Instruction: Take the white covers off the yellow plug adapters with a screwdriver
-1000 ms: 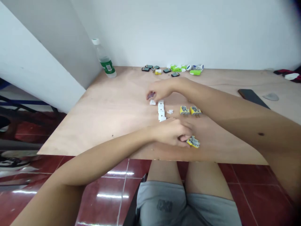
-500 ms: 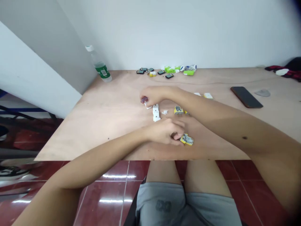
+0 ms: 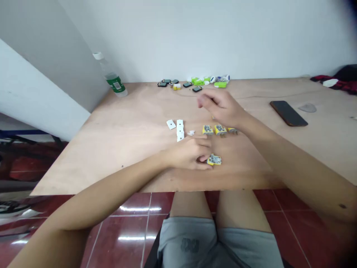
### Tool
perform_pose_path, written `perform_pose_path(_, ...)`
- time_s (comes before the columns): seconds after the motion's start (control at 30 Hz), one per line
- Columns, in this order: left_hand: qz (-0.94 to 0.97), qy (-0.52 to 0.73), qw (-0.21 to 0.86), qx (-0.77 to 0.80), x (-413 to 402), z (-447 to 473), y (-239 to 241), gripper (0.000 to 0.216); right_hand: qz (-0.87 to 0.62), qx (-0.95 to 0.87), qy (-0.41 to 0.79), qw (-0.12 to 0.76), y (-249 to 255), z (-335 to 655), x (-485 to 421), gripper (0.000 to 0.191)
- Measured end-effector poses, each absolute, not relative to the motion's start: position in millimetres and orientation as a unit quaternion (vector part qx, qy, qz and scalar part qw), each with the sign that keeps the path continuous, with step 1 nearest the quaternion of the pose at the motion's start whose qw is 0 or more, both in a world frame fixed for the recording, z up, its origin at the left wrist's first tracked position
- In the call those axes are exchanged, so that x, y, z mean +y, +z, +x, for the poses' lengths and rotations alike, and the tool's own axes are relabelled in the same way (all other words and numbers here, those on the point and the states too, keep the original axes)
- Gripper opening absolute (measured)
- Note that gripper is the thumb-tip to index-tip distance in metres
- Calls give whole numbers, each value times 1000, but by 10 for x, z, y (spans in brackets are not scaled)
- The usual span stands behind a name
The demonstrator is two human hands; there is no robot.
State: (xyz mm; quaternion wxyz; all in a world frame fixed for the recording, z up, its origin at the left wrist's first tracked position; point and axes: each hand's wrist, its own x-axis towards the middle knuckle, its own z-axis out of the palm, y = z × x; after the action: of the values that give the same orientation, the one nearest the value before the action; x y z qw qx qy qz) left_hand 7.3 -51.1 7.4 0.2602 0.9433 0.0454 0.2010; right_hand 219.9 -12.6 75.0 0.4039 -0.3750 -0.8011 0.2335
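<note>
My left hand (image 3: pixel 192 152) rests near the table's front edge, its fingers curled round one end of a yellow plug-in charger (image 3: pixel 214 159) whose inside is exposed. Raised over the middle of the table, my right hand (image 3: pixel 221 106) has curled fingers; whatever may be inside them is hidden. Further back from the held charger stand similar yellow plug-in chargers, one (image 3: pixel 207 129) beside another (image 3: pixel 220 129), with metal prongs toward me. Left of these lie small white pieces (image 3: pixel 191 133) and a column of white cover plates (image 3: pixel 180 126). A separate white plate (image 3: pixel 171 124) lies tilted beside the column.
Along the wall are several dark rectangular parts (image 3: pixel 187 85) and bright green pieces (image 3: pixel 198 81). A water bottle (image 3: pixel 115 83) stands at the back left. On the right lie a phone (image 3: pixel 288 113), a grey flat piece (image 3: pixel 307 108) and dark red cloth (image 3: pixel 344 82).
My right hand has left the white plates and moved right, uncovering the tilted plate and more chargers. The purple item seen at its fingers is out of sight. My left hand keeps its charger.
</note>
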Motion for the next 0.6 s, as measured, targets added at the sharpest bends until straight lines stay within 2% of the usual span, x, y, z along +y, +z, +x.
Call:
perform_pose_path(0.1, 951, 205, 226, 50, -474, 39, 103, 49, -378, -697, 403, 458, 650, 2436, -283, 57)
perform_pose_path(0.2, 953, 209, 210, 57, -424, -8, 119, 48, -325, -609, 568, 447, 570, 2501, -392, 50)
perform_pose_path(0.27, 953, 214, 207, 56, -390, -33, 131, 49, -275, -561, 651, 431, 539, 2492, -435, 52)
perform_pose_path(0.47, 948, 245, 198, 47, -341, -61, 184, 55, -240, -502, 711, 430, 424, 2441, -489, 72)
perform_pose_path(0.6, 939, 260, 223, 42, -314, -66, 184, 52, -235, -478, 732, 426, 342, 2389, -553, 76)
